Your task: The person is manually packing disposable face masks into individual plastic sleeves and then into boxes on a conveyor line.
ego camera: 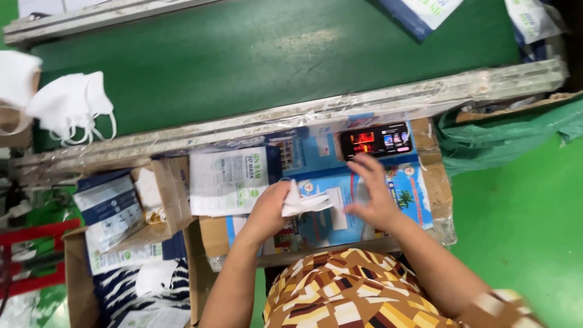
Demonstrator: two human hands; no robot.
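Folded white fabric face mask (pixel 305 203), pinched at its near end by the left hand (pixel 269 209), whose fingers are clenched around it; the mask's free end points right, just above a blue printed cardboard sheet (pixel 316 228) that covers the small work surface in front of the person. The right hand (pixel 371 193) is spread flat with fingers apart, grasping nothing; it is motion-blurred, so whether it rests on the sheet or hovers just over it cannot be told. Beyond its fingertips, a black smartphone (pixel 376 140) lies flat with a lit screen. To the left of the left hand, a stack of white printed mask pouches (pixel 228 180) sits beside an open brown cardboard box (pixel 173 191). Further left, blue-and-white packaged bags (pixel 109 209) fill a larger carton. Behind the work surface, a plastic-wrapped pale rail (pixel 364 104) edges a green conveyor belt (pixel 267 54), at whose left end lies a loose pile of white masks (pixel 71 106). The person's lap shows a brown, yellow and white patterned garment (pixel 346 291).
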